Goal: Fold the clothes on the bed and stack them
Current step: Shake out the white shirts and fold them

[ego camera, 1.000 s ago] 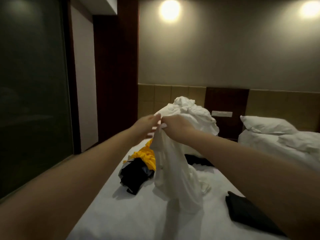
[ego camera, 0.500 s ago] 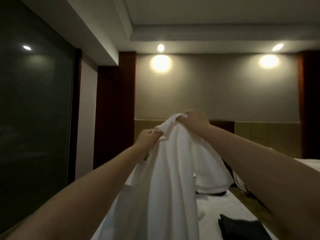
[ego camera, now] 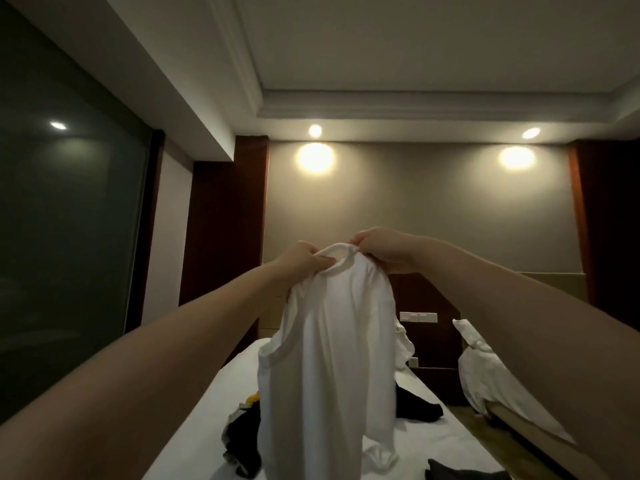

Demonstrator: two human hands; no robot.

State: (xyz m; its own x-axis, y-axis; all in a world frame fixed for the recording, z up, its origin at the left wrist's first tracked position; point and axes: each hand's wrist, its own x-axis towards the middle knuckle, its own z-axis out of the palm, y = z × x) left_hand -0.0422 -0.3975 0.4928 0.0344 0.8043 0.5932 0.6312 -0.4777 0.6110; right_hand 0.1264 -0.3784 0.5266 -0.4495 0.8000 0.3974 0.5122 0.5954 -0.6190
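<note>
Since the frame half a second back, our left hand (ego camera: 304, 260) has come up nearly level with our right hand (ego camera: 381, 249), and the one white shirt (ego camera: 329, 358) we hold now shows its round neckline (ego camera: 337, 253) between the two. Both hands grip. The left pinches the neckline's left edge between curled fingers and thumb, and the right has its fingers bunched on the right edge. The shirt hangs straight down from them above the bed (ego camera: 207, 407). A trailing end lies crumpled on the sheet at lower right. The hem runs out of the bottom of the view, so we cannot tell whether it touches.

On the sheet we count three dark items and one yellow. A black heap (ego camera: 242, 441) lies left of the shirt, with a scrap of yellow garment (ego camera: 252, 398) just behind it. A black garment (ego camera: 419, 407) lies behind the shirt to the right, and a dark folded piece (ego camera: 464, 472) sits at the bottom edge. A mound of white bedding (ego camera: 403, 344) peeks out beside the shirt near the head of the bed.

To the right stands a second bed (ego camera: 502, 400) with one pillow (ego camera: 465, 329). One switch plate (ego camera: 418, 317) sits on the dark panel between the beds. Two ceiling spots (ego camera: 315, 130) burn above, each throwing a glow on the wall. A third light shows as a reflection in the dark glass panel (ego camera: 69, 237) at left.
</note>
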